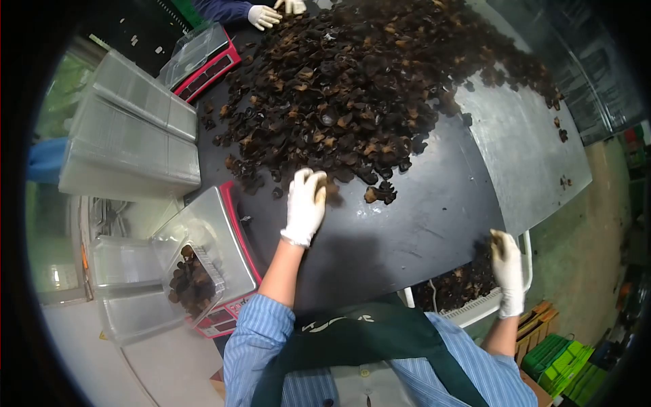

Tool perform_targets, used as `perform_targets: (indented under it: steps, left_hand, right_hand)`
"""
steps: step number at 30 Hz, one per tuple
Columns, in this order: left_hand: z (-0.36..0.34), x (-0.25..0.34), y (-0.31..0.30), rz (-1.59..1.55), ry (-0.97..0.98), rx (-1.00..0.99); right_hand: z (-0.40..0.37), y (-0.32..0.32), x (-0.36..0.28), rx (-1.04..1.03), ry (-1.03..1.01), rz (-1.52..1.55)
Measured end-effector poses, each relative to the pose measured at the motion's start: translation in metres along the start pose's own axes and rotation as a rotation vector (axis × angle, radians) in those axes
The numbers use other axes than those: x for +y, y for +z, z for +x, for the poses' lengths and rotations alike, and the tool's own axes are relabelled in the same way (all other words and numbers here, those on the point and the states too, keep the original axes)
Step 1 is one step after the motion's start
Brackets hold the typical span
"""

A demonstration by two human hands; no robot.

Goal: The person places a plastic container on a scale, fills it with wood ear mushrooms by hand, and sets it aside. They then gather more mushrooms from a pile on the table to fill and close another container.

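Note:
A large pile of dark brown, curled fungus-like pieces (339, 88) covers the back of a dark tabletop (413, 224). At the pile's front edge is my left hand (305, 207), white-gloved, its fingers bent inward; what they grip is hidden, and a blurred brown piece lies beside the thumb. My right hand (508, 275), also gloved, is at the right, above a white basket (475, 309) of dark pieces. Its fingers are curled together beside a blurred dark clump, and their contents cannot be made out. A clear plastic box (215, 271) holding pieces rests on a red-edged scale (237, 234) at the left.
Stacks of clear containers (135, 136) stand at the left, with more boxes (129, 261) below them. A second red scale (210, 74) is farther back. Near it, another person's gloved hands (264, 17) reach toward the pile. Green crates (559, 363) sit at the lower right.

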State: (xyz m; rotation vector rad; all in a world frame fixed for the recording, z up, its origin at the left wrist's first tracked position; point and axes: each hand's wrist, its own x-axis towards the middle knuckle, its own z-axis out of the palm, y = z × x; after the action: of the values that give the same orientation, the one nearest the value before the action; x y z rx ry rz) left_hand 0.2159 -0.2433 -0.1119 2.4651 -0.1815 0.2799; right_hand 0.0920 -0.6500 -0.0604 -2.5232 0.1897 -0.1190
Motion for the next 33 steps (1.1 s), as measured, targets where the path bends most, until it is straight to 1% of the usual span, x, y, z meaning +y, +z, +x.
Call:
perform_targets:
  steps: [1,3,4,5,6,7,8,9,10,11,13,14,15,17,18,20,21,23,25,27,29,30,31,33]
  left_hand:
    - [-0.010,0.005,0.001,-0.047,-0.007,0.020]
    - [-0.035,0.014,-0.002,-0.097,-0.004,-0.032]
    - [-0.047,0.021,-0.008,-0.142,-0.059,-0.074]
    - [-0.059,0.027,-0.014,-0.187,-0.119,-0.114]
    - [-0.069,0.027,-0.021,-0.155,-0.079,-0.105]
    - [-0.074,0.031,-0.028,-0.125,-0.091,-0.100]
    - [-0.077,0.037,-0.037,-0.094,-0.103,-0.093]
    - [-0.082,0.039,-0.044,-0.062,-0.116,-0.083]
    - [-0.092,0.032,-0.051,0.013,-0.161,-0.119]
    - [-0.098,0.031,-0.054,0.023,-0.195,-0.131]
    - [-0.112,0.028,-0.061,0.044,-0.266,-0.153]
    - [-0.123,0.022,-0.058,-0.068,-0.380,-0.152]
    - [-0.123,0.033,-0.065,-0.094,-0.503,-0.225]
    - [-0.137,0.025,-0.058,-0.075,-0.434,-0.196]
    - [-0.138,0.030,-0.059,-0.006,-0.447,-0.253]
    - [-0.141,0.030,-0.051,0.006,-0.374,-0.154]
    - [-0.142,0.030,-0.049,-0.003,-0.359,-0.106]
    - [-0.140,0.028,-0.048,0.065,-0.328,-0.123]
    - [-0.139,0.029,-0.047,-0.043,-0.337,-0.114]
    - [-0.143,0.032,-0.049,-0.305,-0.306,-0.098]
    - [-0.142,0.046,-0.069,-0.538,-0.316,-0.130]
    - [-0.134,0.059,-0.096,-0.480,-0.304,-0.143]
    - [-0.131,0.064,-0.118,-0.429,-0.257,-0.043]
    - [-0.132,0.062,-0.162,-0.332,-0.158,0.145]
  right_hand:
    - [-0.007,-0.011,0.020,-0.075,0.095,-0.061]
    - [-0.011,-0.023,0.033,-0.075,0.176,-0.346]
    - [-0.008,-0.022,0.024,-0.009,0.145,-0.309]
    - [-0.001,-0.017,0.012,0.014,0.040,-0.272]
    - [0.007,-0.009,-0.005,0.037,-0.062,-0.230]
    - [0.016,0.001,-0.021,0.062,-0.165,-0.186]
    - [0.026,0.016,-0.031,0.018,-0.240,-0.128]
    - [0.028,0.021,-0.027,-0.015,-0.198,-0.122]
    - [0.039,0.047,-0.062,-0.043,-0.310,-0.236]
    - [0.040,0.062,-0.078,0.016,-0.425,-0.279]
    - [0.034,0.080,-0.111,-0.113,-0.513,-0.092]
    - [0.027,0.093,-0.118,-0.180,-0.565,0.000]
    - [0.017,0.104,-0.126,-0.262,-0.596,0.051]
    - [-0.008,0.134,-0.122,-0.336,-0.671,0.113]
    - [-0.011,0.144,-0.117,-0.328,-0.692,0.131]
    - [-0.008,0.156,-0.104,-0.315,-0.735,0.168]
    - [-0.001,0.158,-0.108,-0.305,-0.687,0.291]
    - [0.008,0.159,-0.122,-0.199,-0.624,0.344]
    - [0.014,0.160,-0.142,-0.155,-0.630,0.307]
    - [0.014,0.167,-0.160,-0.157,-0.652,0.249]
    - [0.010,0.177,-0.168,-0.233,-0.703,0.150]
    - [0.009,0.179,-0.171,-0.261,-0.731,0.110]
    - [0.009,0.181,-0.171,-0.286,-0.757,0.064]
    - [0.013,0.188,-0.165,-0.278,-0.782,0.119]
